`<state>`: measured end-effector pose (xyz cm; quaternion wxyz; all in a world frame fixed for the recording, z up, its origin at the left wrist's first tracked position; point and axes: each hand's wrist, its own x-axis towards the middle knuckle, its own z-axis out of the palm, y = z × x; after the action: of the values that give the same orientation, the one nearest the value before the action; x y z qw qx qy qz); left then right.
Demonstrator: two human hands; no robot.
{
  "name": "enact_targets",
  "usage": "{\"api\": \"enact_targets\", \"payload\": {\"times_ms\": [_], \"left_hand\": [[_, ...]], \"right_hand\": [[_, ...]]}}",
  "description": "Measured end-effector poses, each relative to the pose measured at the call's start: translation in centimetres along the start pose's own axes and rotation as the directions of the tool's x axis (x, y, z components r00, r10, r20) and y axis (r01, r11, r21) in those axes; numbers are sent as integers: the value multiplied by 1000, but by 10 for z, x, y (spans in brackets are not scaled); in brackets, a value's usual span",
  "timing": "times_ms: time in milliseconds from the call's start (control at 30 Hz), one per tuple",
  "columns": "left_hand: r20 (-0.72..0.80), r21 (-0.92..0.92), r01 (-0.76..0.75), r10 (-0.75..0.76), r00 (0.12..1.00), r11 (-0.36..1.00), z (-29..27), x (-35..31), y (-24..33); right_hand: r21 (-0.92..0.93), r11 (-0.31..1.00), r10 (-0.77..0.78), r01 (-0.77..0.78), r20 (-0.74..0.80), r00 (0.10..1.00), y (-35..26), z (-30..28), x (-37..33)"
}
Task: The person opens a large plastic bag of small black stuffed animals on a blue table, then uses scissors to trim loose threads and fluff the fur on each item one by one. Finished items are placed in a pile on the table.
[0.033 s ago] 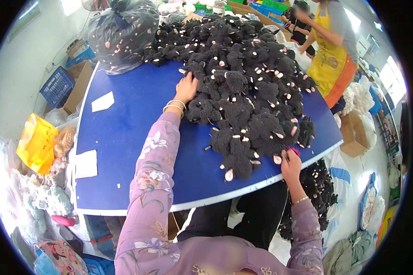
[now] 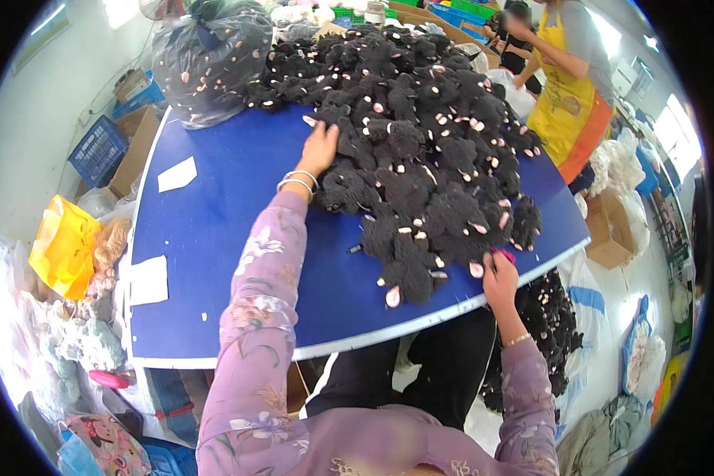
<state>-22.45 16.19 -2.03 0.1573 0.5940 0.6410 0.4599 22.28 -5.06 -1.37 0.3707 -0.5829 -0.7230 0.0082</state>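
A large heap of black fluffy plush pieces (image 2: pixel 404 190) with small pink and white ears covers the right half of a blue table (image 2: pixel 230 238). At the heap's left side, my left hand (image 2: pixel 320 148) grips a black plush piece (image 2: pixel 349 141), its fingertips partly hidden in the fur. My right hand (image 2: pixel 500 278) is closed at the table's near right edge, beside the heap. A small magenta thing (image 2: pixel 506 255) shows at its fingers; its kind is not clear.
A tied clear bag of black plush pieces (image 2: pixel 210 67) stands at the far left. Two white paper sheets (image 2: pixel 178 174) lie on the table. More black pieces (image 2: pixel 543 333) are below the right edge. A person in a yellow apron (image 2: pixel 567 103) stands far right, another person behind.
The whole view has shifted slightly. My left hand stays at the heap's left side and my right hand at the near edge, with hardly any movement.
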Motion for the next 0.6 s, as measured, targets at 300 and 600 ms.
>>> {"api": "enact_targets", "payload": {"times_ms": [300,600], "left_hand": [[74,98,-581,577,814,808,-54,-211,136],[413,253,-618,495,764,744,42,-249,175]], "right_hand": [[68,994,92,-91,-22,996,3,-6,-1],[526,811,276,-255,39,960,9,-3,3]]}}
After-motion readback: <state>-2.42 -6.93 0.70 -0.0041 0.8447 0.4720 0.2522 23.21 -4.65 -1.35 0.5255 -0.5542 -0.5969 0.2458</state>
